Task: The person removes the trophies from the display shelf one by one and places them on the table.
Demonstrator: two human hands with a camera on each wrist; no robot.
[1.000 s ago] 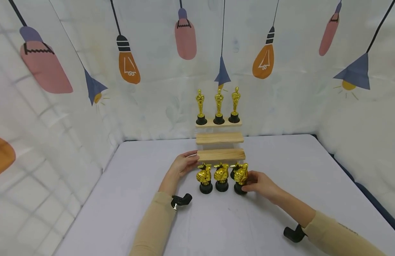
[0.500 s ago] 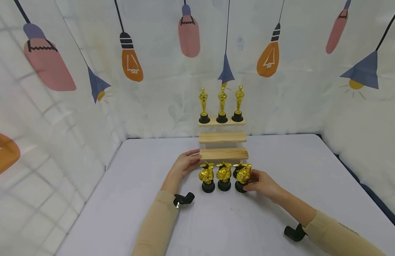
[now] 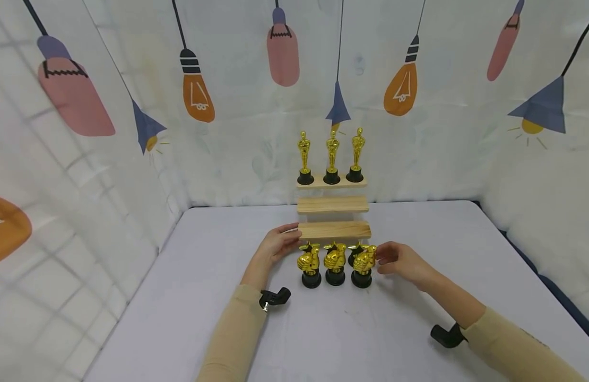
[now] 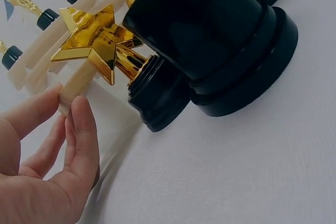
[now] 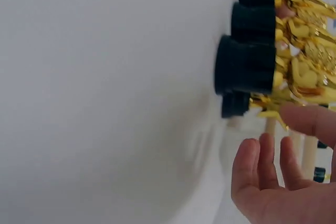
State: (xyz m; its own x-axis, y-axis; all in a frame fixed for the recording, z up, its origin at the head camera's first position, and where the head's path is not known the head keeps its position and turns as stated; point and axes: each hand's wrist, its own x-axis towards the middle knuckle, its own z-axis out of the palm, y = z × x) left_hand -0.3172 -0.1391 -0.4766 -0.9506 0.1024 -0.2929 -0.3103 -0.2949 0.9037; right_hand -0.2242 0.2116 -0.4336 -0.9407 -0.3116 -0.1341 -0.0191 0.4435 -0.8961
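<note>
Nearest: two beige sleeves, left point(image 3: 234, 334) and right point(image 3: 519, 345), reach in over the white table point(image 3: 323, 339). Each wrist wears a small black camera, left point(image 3: 277, 297) and right point(image 3: 447, 335).

Right hand point(image 3: 404, 262): to the right of the front row, thumb and fingers spread apart with a clear gap, grasping nothing. Fingertips just beside the right thumb trophy point(image 3: 362, 265); contact cannot be judged.

Front row, on the table: three gold trophies on round black bases, all upright. Right one as above; middle thumb trophy point(image 3: 335, 263) and left thumb trophy point(image 3: 311, 265) in line with it, small gaps between the bases.

Directly behind, largely hidden in the head view: three star trophies, gold on black. The left star trophy point(image 4: 100, 40) shows well in the left wrist view, next to a larger black base.

Left hand point(image 3: 274, 246): fingers and thumb close together, pinching the left end of the bottom board point(image 3: 335, 230). That board lies just beyond the stars.

Above and farther back: middle board point(image 3: 332, 205), then top board point(image 3: 342, 183), same pale wood. On the top board, three gold figures stand upright on black bases: left figure point(image 3: 304, 154), middle figure point(image 3: 332, 153), right figure point(image 3: 357, 151).

Farthest: white cloth point(image 3: 256, 143) printed with hanging lamps and bulbs.
</note>
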